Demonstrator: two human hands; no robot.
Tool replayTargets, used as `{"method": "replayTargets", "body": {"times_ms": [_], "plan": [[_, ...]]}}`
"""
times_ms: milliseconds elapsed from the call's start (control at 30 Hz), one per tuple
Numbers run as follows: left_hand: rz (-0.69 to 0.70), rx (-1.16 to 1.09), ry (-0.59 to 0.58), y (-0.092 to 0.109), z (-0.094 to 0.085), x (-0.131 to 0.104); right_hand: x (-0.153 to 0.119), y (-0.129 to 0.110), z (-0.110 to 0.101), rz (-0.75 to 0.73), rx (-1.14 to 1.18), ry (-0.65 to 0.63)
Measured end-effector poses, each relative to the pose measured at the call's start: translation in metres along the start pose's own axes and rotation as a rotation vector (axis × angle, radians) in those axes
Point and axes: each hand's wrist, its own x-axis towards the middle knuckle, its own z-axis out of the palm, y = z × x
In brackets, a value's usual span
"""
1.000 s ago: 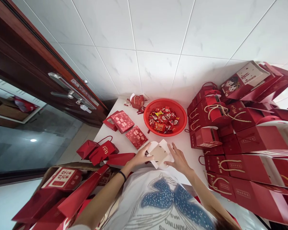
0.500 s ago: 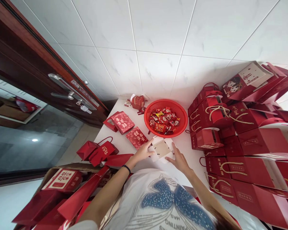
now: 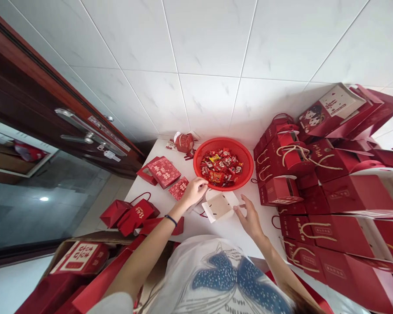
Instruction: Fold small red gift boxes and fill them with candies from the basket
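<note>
A small paper gift box (image 3: 220, 206), pale inside with its top flaps spread, stands on the white table (image 3: 231, 231) in front of me. My right hand (image 3: 249, 216) holds its right side, thumb at the rim and fingers along the outside. My left hand (image 3: 196, 192) is off the box, its fingers drawn together by the near left rim of a red plastic basket (image 3: 251, 168). Whatever those fingers may hold is hidden. Wrapped candies (image 3: 221, 166) fill the bottom of the basket. A red patterned box (image 3: 178, 189) lies partly behind my left hand.
Another red patterned box (image 3: 164, 172) lies at the left, with red bags (image 3: 139, 213) nearer me. A red pouch (image 3: 184, 142) stands by the wall. Stacked red gift boxes (image 3: 343, 196) line the right side. A wooden door (image 3: 29, 87) is at the left.
My left hand has let go of the gift box and moved up and left toward the basket's rim. My right hand has shifted slightly outward along the box's right side.
</note>
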Motion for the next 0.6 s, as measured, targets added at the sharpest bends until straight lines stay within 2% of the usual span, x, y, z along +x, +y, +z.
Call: {"method": "replayTargets", "body": {"times_ms": [100, 200, 267, 400, 600], "plan": [[0.003, 0.126, -0.190, 0.000, -0.001, 0.042, 0.004, -0.007, -0.004, 0.003, 0.068, 0.052], [-0.069, 0.329, -0.457, -0.006, 0.008, 0.083, 0.005, -0.014, -0.008, 0.008, 0.108, 0.065], [-0.113, 0.415, -0.566, -0.012, 0.016, 0.104, 0.003, -0.016, -0.011, 0.027, 0.123, 0.069], [-0.144, 0.489, -0.636, -0.029, 0.029, 0.132, -0.006, -0.016, -0.013, 0.089, 0.130, 0.098], [-0.190, 0.564, -0.651, -0.050, 0.043, 0.149, -0.018, -0.016, -0.014, 0.173, 0.132, 0.099]]}}
